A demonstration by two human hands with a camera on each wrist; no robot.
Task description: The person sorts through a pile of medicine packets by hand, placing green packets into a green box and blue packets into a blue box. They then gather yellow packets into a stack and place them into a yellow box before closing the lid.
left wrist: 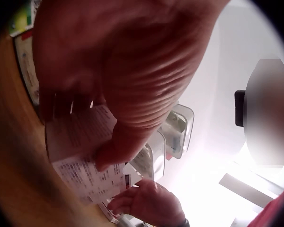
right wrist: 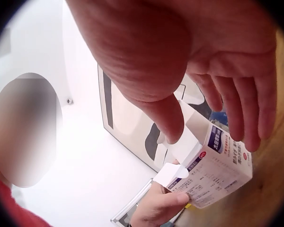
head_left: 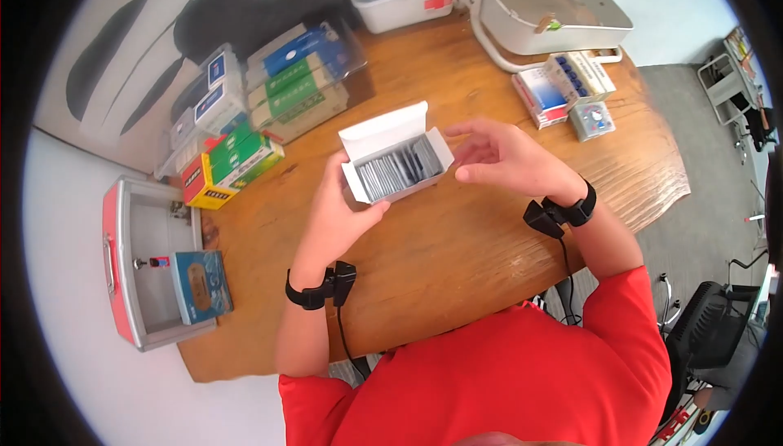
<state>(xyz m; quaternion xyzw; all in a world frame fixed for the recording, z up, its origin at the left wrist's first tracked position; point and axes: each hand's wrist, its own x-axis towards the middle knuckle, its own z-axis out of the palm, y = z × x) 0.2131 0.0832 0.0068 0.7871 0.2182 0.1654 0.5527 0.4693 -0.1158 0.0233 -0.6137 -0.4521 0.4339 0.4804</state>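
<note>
My left hand (head_left: pixel 336 214) grips a white printed carton (head_left: pixel 385 130) by its left end, with the thumb along the near side. The carton's lid flap stands up at the back, and a row of thin silvery sachets (head_left: pixel 391 170) packs the inside. Small print covers the carton wall (left wrist: pixel 87 182) in the left wrist view, where the fingers reach behind it. Just off the carton's right end is my right hand (head_left: pixel 512 159), its fingers loosely extended and nothing held. From the right wrist, the carton (right wrist: pixel 220 172) shows a blue label and open end flaps.
Boxes in green, yellow and red (head_left: pixel 232 161) and a clear bin (head_left: pixel 355 63) line the back left. On the left stands a red-and-silver case (head_left: pixel 122 267) beside a blue box (head_left: pixel 202 287). Medicine boxes (head_left: pixel 540 97) sit at right, below a white tray stand (head_left: pixel 563 38).
</note>
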